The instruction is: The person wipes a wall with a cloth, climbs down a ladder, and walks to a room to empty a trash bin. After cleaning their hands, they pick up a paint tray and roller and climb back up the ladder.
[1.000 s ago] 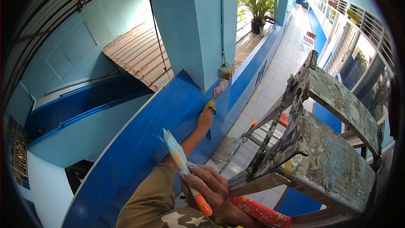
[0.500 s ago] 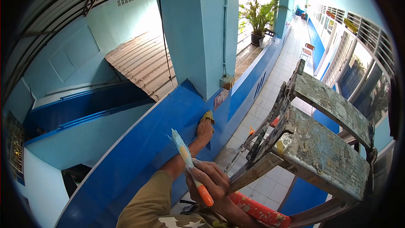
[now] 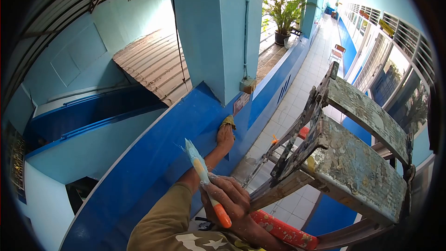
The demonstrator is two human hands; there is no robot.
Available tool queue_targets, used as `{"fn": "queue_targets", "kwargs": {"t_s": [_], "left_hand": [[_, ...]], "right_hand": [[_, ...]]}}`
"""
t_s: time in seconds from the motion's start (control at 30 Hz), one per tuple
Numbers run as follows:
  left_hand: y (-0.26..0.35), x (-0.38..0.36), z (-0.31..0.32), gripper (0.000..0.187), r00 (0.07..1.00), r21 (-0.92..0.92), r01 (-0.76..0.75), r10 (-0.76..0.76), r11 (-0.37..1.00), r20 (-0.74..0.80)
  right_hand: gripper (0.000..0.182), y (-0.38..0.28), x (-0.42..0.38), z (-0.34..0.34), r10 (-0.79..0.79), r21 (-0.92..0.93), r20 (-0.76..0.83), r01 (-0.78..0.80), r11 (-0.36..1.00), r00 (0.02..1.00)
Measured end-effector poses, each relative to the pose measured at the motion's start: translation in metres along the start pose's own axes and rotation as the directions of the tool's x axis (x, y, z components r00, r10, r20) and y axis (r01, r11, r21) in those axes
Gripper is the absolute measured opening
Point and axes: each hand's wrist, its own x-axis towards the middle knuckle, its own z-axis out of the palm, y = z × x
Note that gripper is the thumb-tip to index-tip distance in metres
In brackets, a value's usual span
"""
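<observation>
left hand [image 3: 226, 135] pressed a rag [image 3: 228, 121] flat against the blue wall [image 3: 153, 158]. right hand [image 3: 231, 200] gripped a brush [image 3: 202, 176] (bristles up) beside the ladder [image 3: 353, 158]. overreaching could tip the ladder.

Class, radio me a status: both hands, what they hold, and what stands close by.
Left hand presses rag on blue wall. Right hand grips paintbrush. Paint-crusted stepladder close at right.
</observation>
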Motion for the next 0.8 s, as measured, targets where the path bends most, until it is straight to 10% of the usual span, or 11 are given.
{"fn": "queue_targets", "kwargs": {"t_s": [0.1, 0.23, 0.33, 0.53, 0.6, 0.8], "left_hand": [[0.011, 0.02, 0.049, 0.052, 0.975, -0.095, 0.039, -0.059, 0.995, -0.216], [0.006, -0.015, -0.018, 0.051, 1.0, 0.05, -0.008, 0.007, 0.999, 0.013], [0.001, -0.031, -0.021, 0.047, 0.984, 0.056, -0.007, 0.017, 0.998, -0.179], [-0.009, 0.002, -0.066, 0.033, 0.941, -0.534, 0.075, -0.237, 0.842, -0.241], [-0.011, -0.007, -0.052, 0.027, 0.776, -0.307, -0.003, -0.191, 0.952, -0.601], [-0.015, -0.095, 0.032, 0.022, 0.991, -0.666, 0.107, -0.131, 0.738, 0.014]], "right_hand": [[0.037, 0.002, -0.001, -0.002, -0.002, 0.013, 0.005, 0.002, 1.0, 1.0], [0.037, 0.002, -0.003, -0.002, 0.015, 0.036, 0.016, -0.015, 0.999, 1.0], [0.035, 0.0, -0.001, 0.0, 0.012, 0.054, -0.013, -0.012, 0.998, 1.0], [0.028, 0.001, 0.007, 0.004, -0.072, 0.015, -0.114, 0.075, 0.997, 0.991], [0.021, 0.0, 0.011, 0.001, -0.036, 0.004, -0.115, 0.037, 0.999, 0.993], [0.016, -0.003, 0.004, 0.003, -0.045, -0.019, -0.131, 0.043, 0.999, 0.99]]}}
